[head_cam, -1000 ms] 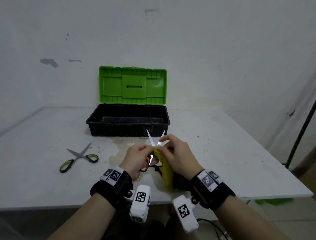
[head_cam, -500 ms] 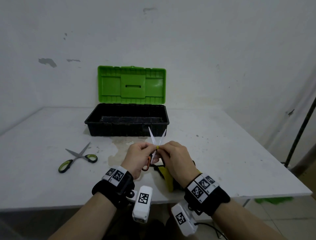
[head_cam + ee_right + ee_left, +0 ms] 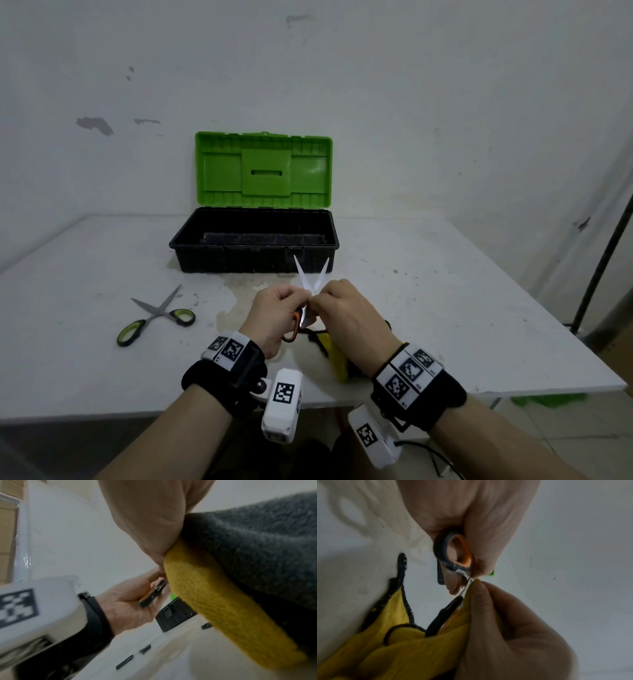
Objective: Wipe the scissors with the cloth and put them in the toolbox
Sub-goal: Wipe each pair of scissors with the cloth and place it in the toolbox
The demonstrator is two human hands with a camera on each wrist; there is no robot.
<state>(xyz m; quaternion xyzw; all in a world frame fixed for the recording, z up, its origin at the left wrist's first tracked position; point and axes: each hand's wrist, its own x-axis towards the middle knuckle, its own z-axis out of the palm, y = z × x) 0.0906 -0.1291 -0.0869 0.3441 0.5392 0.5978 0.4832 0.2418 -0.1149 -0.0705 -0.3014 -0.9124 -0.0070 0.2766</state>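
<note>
The left hand (image 3: 274, 313) closes its grip round the orange-and-black handle of the scissors (image 3: 312, 279), whose blades stand spread in a V, tips up, just in front of the toolbox (image 3: 253, 240). The right hand (image 3: 346, 313) pinches the yellow cloth (image 3: 412, 639) against the blades near the pivot; the rest of the cloth hangs below the hand toward the desk (image 3: 428, 291). The toolbox sits open on the desk, black tray under an upright green lid (image 3: 263, 169). A second pair of scissors (image 3: 156, 317), green-handled, lies on the desk to the left, well apart from the hands.
</note>
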